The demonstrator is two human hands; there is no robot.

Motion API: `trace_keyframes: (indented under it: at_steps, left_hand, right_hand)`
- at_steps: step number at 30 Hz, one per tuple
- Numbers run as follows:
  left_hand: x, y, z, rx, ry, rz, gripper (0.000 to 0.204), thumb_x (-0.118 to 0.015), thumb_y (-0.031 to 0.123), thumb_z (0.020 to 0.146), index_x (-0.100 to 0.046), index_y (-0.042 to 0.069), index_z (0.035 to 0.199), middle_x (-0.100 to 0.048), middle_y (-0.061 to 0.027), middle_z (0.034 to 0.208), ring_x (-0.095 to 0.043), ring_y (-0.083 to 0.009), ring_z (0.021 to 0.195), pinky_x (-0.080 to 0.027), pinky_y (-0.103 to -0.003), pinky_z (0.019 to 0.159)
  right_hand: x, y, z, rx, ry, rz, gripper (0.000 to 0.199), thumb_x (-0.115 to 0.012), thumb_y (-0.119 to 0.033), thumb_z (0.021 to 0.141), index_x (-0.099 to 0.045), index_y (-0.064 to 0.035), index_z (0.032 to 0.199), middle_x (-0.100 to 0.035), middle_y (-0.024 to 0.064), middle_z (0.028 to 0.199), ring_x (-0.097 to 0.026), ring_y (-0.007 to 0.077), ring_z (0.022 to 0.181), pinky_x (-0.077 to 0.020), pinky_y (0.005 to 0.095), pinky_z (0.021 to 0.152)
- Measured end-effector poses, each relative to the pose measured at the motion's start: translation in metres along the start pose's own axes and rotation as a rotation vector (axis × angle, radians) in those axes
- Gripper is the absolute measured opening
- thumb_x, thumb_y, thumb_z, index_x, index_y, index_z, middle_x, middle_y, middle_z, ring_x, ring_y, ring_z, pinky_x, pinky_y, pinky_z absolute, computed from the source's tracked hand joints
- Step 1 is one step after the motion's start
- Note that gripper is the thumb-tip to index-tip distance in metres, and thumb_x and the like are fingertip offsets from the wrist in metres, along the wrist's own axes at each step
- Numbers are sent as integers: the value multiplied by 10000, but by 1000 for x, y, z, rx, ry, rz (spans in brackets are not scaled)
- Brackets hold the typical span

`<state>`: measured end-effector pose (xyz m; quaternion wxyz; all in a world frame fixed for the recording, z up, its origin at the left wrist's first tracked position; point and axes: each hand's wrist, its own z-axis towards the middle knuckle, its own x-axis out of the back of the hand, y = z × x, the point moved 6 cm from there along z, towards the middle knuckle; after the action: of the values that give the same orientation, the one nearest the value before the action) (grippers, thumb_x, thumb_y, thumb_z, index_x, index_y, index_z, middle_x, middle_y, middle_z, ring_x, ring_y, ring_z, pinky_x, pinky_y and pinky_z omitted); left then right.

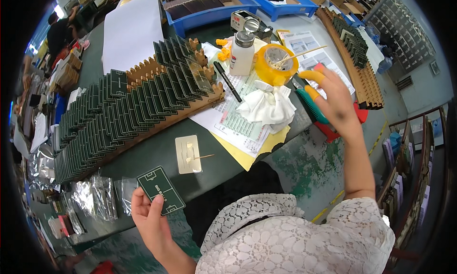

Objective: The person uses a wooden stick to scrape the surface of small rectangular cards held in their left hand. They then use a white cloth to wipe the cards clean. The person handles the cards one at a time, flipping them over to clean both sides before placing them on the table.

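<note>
Beside yellow tape roll: white bottle, crumpled cloth
Green card: tilted, white pitch lines
Left hand: pinching card
Right hand: grip, cannot tell

Hands apart, left pinching green card, racked cards

Head-worn fisheye looks down and forward over the workbench from close by

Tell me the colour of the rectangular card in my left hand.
The card is dark green with pale lines, clearest in the head view.
</note>
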<state>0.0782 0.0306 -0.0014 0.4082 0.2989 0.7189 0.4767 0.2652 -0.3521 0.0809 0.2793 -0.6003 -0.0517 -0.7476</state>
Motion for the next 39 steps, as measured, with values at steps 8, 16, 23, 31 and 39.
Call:
trace_keyframes:
  at_steps: [8, 16, 23, 31, 39]
  left_hand:
    - [-6, -2, -1, -27, -67, 20, 312, -614, -52, 867, -531, 2, 1163, -658, -83, 1075, -637, -128, 954, -524, -275, 856]
    - [-12, -7, 4, -2, -85, 42, 300, -617, -54, 862, -534, 2, 1144, -665, -89, 1066, -641, -126, 945, -526, -267, 842]
    - [-21, -8, 1, 33, -59, 15, 289, -625, -92, 834, -539, -29, 1102, -665, -111, 1043, -629, -117, 916, -503, -251, 846]
    - [-40, 0, -4, 61, -85, 49, 257, -661, -73, 829, -571, -32, 1067, -676, -102, 1002, -625, -113, 882, -483, -243, 837]
    - [-55, 2, -9, 86, -156, -16, 245, -648, -75, 853, -577, -46, 1086, -667, -114, 1050, -636, -120, 928, -495, -245, 854]
  right_hand:
    - [-35, -6, 21, 315, -319, -44, 201, -703, -41, 777, -653, -25, 971, -560, 96, 1036, -550, 249, 1013, -475, 317, 856]
    - [-30, 63, -10, -500, -646, 756, 281, -790, -125, 801, -641, -6, 1008, -655, 21, 926, -603, 80, 861, -474, 225, 764]
    - [-15, 60, -12, -323, -107, 1159, 172, -727, -93, 841, -636, -46, 979, -621, 102, 1223, -539, 186, 1173, -428, 322, 998]
    - [24, -10, 72, 19, 175, 412, 135, -731, -85, 793, -656, -67, 905, -665, 14, 985, -576, 146, 1059, -417, 384, 958]
    - [-19, -55, 121, 584, 369, -449, 214, -623, -37, 710, -697, -80, 906, -641, 28, 978, -565, 210, 1032, -366, 404, 963]
